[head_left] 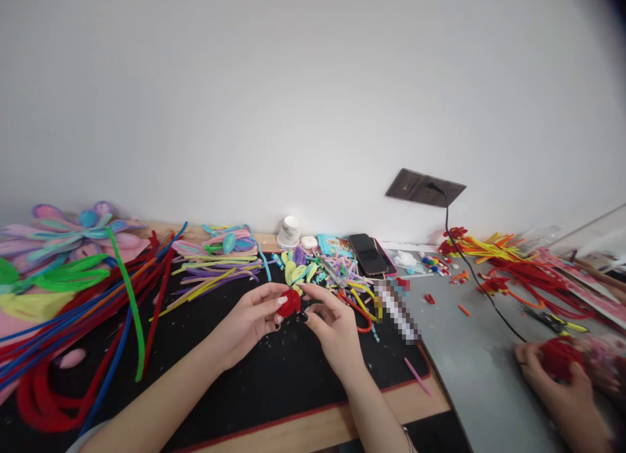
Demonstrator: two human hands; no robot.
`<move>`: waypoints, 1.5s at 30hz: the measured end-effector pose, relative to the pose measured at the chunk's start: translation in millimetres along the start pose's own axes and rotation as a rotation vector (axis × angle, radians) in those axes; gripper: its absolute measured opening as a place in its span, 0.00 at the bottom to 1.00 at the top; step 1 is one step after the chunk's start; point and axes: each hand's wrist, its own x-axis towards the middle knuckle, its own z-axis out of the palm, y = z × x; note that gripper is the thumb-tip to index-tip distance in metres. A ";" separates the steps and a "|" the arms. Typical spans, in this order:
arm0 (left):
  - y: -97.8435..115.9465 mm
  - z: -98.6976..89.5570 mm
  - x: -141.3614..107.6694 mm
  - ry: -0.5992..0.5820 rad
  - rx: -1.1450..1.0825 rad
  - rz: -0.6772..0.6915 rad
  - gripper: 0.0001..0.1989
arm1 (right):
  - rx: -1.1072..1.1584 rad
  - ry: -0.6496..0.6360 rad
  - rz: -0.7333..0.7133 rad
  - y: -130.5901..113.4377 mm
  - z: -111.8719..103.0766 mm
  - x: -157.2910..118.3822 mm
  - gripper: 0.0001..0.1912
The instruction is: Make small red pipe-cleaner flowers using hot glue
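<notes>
A small round red fuzzy piece [289, 304] is held over the black mat [274, 388], near its middle. My left hand [254, 319] grips it from the left, thumb and fingers closed on it. On its right side, my right hand [327, 326] has its dark-nailed fingertips pinched together close to the piece; whether something thin is between them is too small to tell. Just behind the fingertips lies a pale yellow and green petal-like bundle [295, 270].
Coloured fuzzy stems [132, 290] and a pastel flower [83, 234] lie left. At the back stand a white cup [289, 231] and a phone [368, 254]. Another person's hand [562, 388] holds a red ball at right, near a black cable [476, 283] and pliers [552, 321].
</notes>
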 end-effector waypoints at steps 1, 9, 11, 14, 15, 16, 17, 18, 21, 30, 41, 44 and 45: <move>-0.2 -0.1 0.0 -0.001 -0.001 0.001 0.10 | -0.014 -0.007 -0.009 1.3 0.0 0.0 0.20; 0.8 3.1 0.5 0.009 0.035 0.014 0.09 | -0.115 -0.001 -0.092 6.0 0.1 0.6 0.22; 0.9 3.2 0.4 0.013 0.053 0.021 0.09 | -0.139 0.002 -0.109 6.5 -0.3 1.3 0.23; 0.5 3.1 -0.2 0.017 0.071 0.025 0.08 | -0.177 -0.008 -0.143 7.6 -1.6 1.8 0.23; 0.4 3.2 -0.4 0.019 0.074 0.026 0.08 | -0.187 -0.015 -0.157 8.1 -2.0 1.8 0.22; 0.3 3.4 -0.5 0.020 0.076 0.024 0.08 | -0.196 -0.021 -0.170 8.5 -2.5 1.7 0.22; 0.2 3.6 -0.7 0.020 0.077 0.022 0.08 | -0.204 -0.026 -0.182 8.9 -2.9 1.6 0.22; 0.1 3.9 -0.8 0.019 0.075 0.021 0.08 | -0.212 -0.029 -0.192 9.3 -3.3 1.4 0.21; -0.7 4.5 -0.7 0.010 0.071 0.012 0.07 | -0.241 -0.030 -0.206 9.7 -4.4 1.1 0.21; -2.1 5.6 -0.9 0.018 0.072 0.004 0.07 | -0.299 -0.008 -0.237 9.9 -6.2 0.6 0.20; -0.2 9.7 -3.6 0.047 0.084 -0.004 0.10 | -0.419 0.003 -0.287 7.5 -5.3 -0.6 0.18; 0.3 10.4 -3.7 0.048 0.082 -0.002 0.10 | -0.437 0.006 -0.288 7.3 -5.3 -0.2 0.17; 0.2 10.3 -3.5 0.047 0.083 -0.003 0.10 | -0.443 0.007 -0.290 7.3 -5.2 -0.1 0.17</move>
